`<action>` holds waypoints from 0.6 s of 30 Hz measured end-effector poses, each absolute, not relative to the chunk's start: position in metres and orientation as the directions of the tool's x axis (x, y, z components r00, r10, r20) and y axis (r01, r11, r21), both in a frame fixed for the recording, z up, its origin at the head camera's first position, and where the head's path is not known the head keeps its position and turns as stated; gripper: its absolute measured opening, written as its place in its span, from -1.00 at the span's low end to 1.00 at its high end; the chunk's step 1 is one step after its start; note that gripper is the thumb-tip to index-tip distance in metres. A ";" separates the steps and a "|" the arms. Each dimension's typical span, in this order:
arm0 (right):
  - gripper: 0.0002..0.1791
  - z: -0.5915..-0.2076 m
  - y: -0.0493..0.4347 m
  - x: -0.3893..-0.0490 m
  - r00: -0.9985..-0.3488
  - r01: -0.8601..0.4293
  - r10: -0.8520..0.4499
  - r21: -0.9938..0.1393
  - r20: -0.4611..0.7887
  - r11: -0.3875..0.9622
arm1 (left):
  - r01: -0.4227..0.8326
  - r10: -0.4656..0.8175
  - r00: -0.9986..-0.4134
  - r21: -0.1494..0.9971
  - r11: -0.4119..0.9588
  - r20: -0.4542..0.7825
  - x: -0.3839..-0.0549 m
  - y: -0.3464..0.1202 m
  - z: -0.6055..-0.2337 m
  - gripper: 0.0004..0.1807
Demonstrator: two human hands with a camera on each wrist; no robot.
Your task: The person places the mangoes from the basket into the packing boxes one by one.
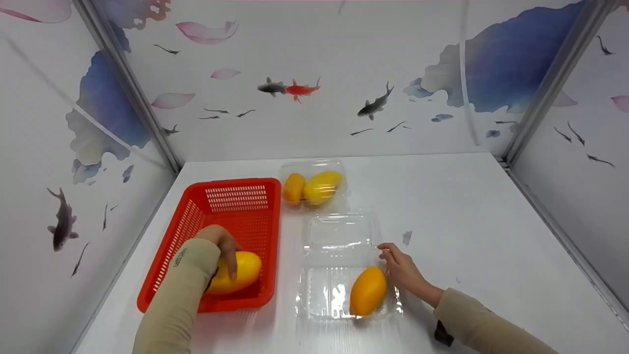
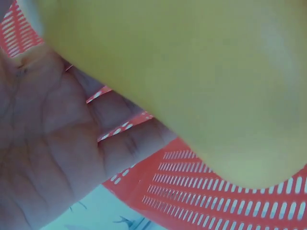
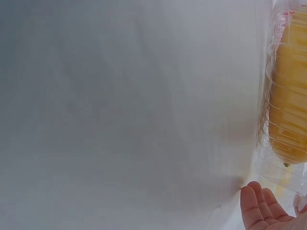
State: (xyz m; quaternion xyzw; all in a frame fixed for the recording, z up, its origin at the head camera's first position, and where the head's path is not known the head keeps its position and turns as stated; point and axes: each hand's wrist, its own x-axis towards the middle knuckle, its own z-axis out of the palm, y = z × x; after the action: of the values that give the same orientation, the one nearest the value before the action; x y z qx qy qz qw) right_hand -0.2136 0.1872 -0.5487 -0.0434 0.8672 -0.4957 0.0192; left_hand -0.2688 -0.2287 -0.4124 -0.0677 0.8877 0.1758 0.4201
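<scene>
My left hand (image 1: 225, 246) reaches down into the red plastic basket (image 1: 274, 236) and grips a large yellow mango (image 1: 249, 269). In the left wrist view that mango (image 2: 192, 86) fills the upper right, with the palm and fingers (image 2: 129, 143) against its side. An open clear clamshell box (image 1: 327, 290) lies on the table right of the basket. One orange-yellow mango (image 1: 368, 291) rests in its near half. At the box's right edge is my right hand (image 1: 405, 270), fingers fairly straight; in the right wrist view its fingers (image 3: 252, 206) are beside the box wall (image 3: 266, 120).
Behind the open box stands another clear box (image 1: 339, 164) with two mangoes (image 1: 322, 188) inside, close to the basket's far right corner. White panels printed with fish enclose the white table (image 1: 457, 206) at the back and sides.
</scene>
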 end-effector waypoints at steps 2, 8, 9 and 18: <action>-0.73 -0.549 0.188 -0.213 -0.993 -0.089 -0.109 -0.860 0.039 0.503 | -0.249 0.055 -0.626 0.266 0.931 -0.778 -0.271 -0.229 -0.409 -0.05; -0.72 -0.547 0.188 -0.211 -0.989 -0.131 -0.129 -0.846 0.074 0.517 | -0.145 0.234 -0.620 0.403 0.904 -0.749 -0.279 -0.231 -0.394 -0.31; -0.72 -0.547 0.188 -0.211 -0.990 -0.119 -0.124 -0.848 0.063 0.517 | -0.123 0.263 -0.630 0.428 0.896 -0.731 -0.279 -0.231 -0.392 -0.33; -0.75 -0.549 0.187 -0.215 -0.995 -0.071 -0.097 -0.857 0.025 0.510 | -0.065 0.324 -0.739 0.541 0.838 -0.591 -0.277 -0.208 -0.385 -0.31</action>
State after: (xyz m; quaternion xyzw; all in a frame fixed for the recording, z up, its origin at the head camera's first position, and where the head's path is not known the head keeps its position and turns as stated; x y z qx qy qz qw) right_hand -0.2147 0.1872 -0.5491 -0.0485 0.8687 -0.4927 0.0132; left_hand -0.2775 -0.2080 -0.3854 0.0727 0.8910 0.2748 0.3540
